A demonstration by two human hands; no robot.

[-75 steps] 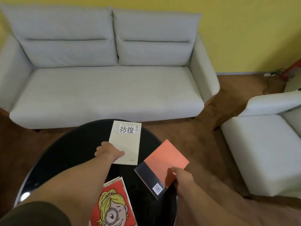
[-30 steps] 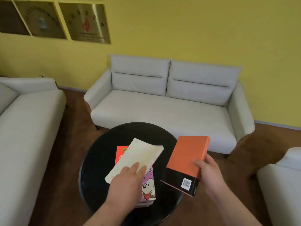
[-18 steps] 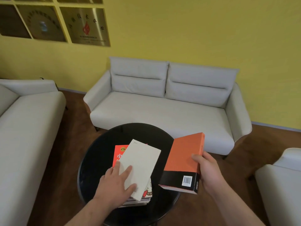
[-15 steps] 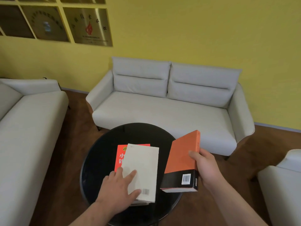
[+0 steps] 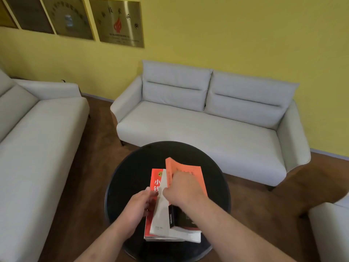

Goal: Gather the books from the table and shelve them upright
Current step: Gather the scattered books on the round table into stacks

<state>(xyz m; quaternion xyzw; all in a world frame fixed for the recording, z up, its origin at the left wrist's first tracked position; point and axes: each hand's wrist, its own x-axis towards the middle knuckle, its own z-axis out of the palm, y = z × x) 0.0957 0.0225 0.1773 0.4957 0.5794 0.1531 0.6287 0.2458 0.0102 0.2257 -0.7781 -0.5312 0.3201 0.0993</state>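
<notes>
The right hand (image 5: 182, 190) lies on top of the orange book (image 5: 190, 172), fingers curled over its left edge and clamped on it. The book lies slightly tilted on the stack, its black lower end toward the person. The left hand (image 5: 138, 205) is just beside it, and the two hands nearly meet. Its fingers curl in against the left side of the stack, where the white book (image 5: 160, 212) overlaps the red book (image 5: 155, 179); I cannot tell whether they grip either cover or only touch it. The white book lies directly under the orange one, with the red book at the bottom, showing along the left. The whole stack sits on the near half of the round black table (image 5: 130, 173). Beyond the table a pale grey sofa (image 5: 198, 129) stands against the yellow wall (image 5: 245, 35), a second sofa (image 5: 37, 140) runs along the left, and framed plaques (image 5: 117, 21) hang high on the wall.
</notes>
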